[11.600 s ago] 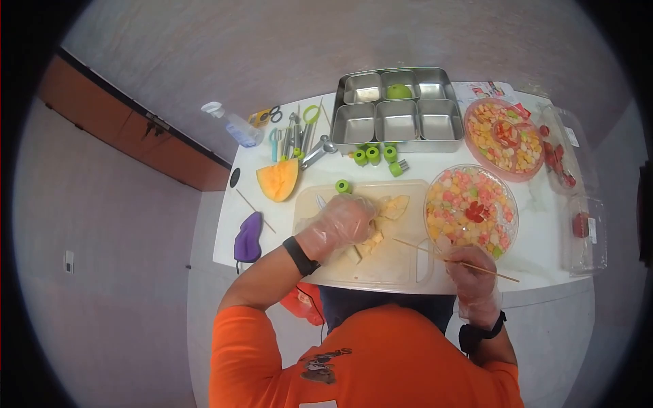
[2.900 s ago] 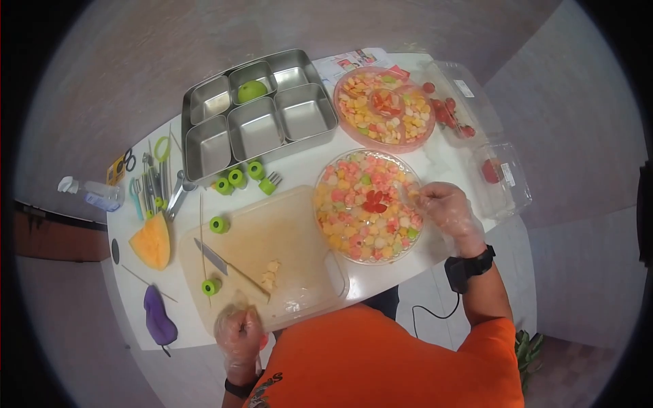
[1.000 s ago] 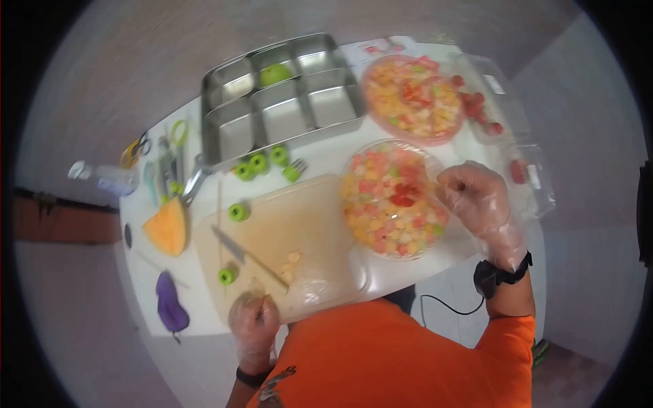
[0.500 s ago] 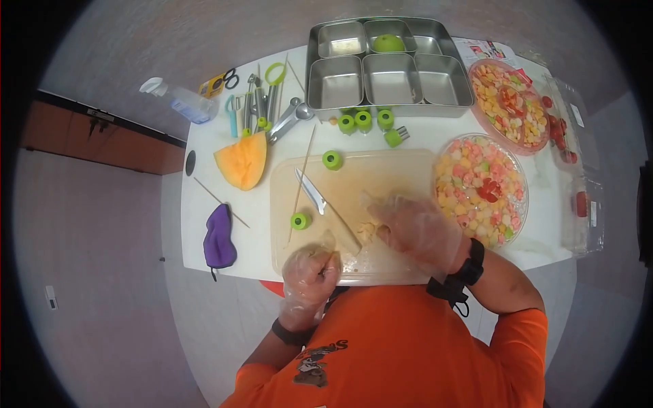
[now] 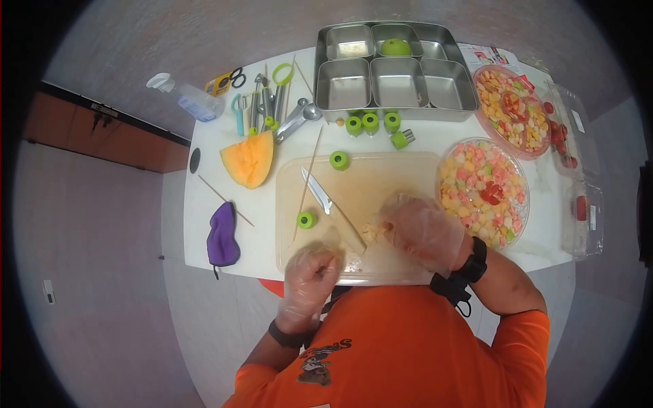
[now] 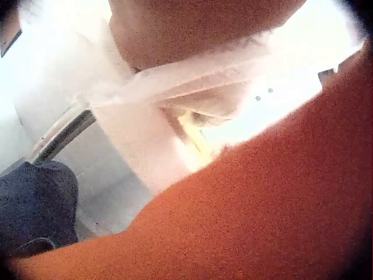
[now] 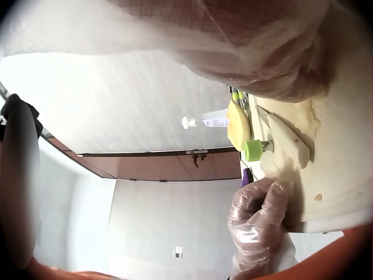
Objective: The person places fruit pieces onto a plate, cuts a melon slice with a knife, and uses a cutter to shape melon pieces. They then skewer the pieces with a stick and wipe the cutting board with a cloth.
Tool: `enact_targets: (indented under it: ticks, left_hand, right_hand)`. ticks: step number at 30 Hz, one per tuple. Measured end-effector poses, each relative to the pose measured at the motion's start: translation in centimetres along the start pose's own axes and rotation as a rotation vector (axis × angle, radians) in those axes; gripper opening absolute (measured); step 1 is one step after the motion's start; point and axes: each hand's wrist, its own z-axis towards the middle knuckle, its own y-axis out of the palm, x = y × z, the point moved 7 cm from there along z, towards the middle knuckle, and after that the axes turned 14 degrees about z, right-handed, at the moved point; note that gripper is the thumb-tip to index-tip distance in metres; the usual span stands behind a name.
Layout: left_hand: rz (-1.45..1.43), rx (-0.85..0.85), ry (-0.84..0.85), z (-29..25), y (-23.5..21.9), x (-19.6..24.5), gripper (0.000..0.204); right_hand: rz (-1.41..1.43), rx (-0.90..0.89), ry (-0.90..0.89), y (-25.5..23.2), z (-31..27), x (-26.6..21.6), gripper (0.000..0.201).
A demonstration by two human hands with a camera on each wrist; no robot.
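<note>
My left hand (image 5: 311,277), in a clear plastic glove, is curled at the cutting board's near edge, its fingers bent in against the thumb. A yellow strip (image 6: 192,134) shows beside it in the left wrist view; I cannot tell whether the hand holds it. Also gloved, my right hand (image 5: 425,231) reaches low over the cutting board (image 5: 401,166), fingers right at some small pale fruit pieces (image 5: 372,233); its fingertips are mostly hidden. Between the hands lies a knife (image 5: 347,228) with a cream handle. A green-handled cutter (image 5: 307,220) and a skewer (image 5: 311,173) lie left of it.
Right of the board stands a round dish (image 5: 481,190) of mixed fruit shapes, with a pink divided tray (image 5: 484,119) of fruit behind it. A steel tray (image 5: 435,112) with compartments is at the back. A melon wedge (image 5: 248,160) and purple pouch (image 5: 223,234) lie left.
My right hand has moved left from the fruit dish to the board; the skewer it held earliest now lies on the board. My left hand has stayed curled at the near edge lately.
</note>
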Motion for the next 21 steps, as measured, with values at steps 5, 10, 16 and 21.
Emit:
enact_targets:
  ticks: [5,10,16,21]
  left_hand:
    - [0.024,-0.090,0.043,4.4,-2.4,3.5,0.032]
    - [0.079,-0.296,0.300,8.9,1.5,7.4,0.035]
    - [0.009,-0.345,0.372,12.8,2.9,11.7,0.029]
    - [-0.190,-0.531,0.381,17.9,7.9,19.6,0.028]
  right_hand:
    - [0.178,0.125,0.053,-2.3,-0.9,-2.0,0.017]
    - [0.351,0.416,0.132,-8.2,-5.5,-2.0,0.012]
    - [0.674,0.949,0.178,-14.6,-16.2,4.8,0.010]
    - [0.989,1.209,0.463,-15.2,-20.5,8.3,0.010]
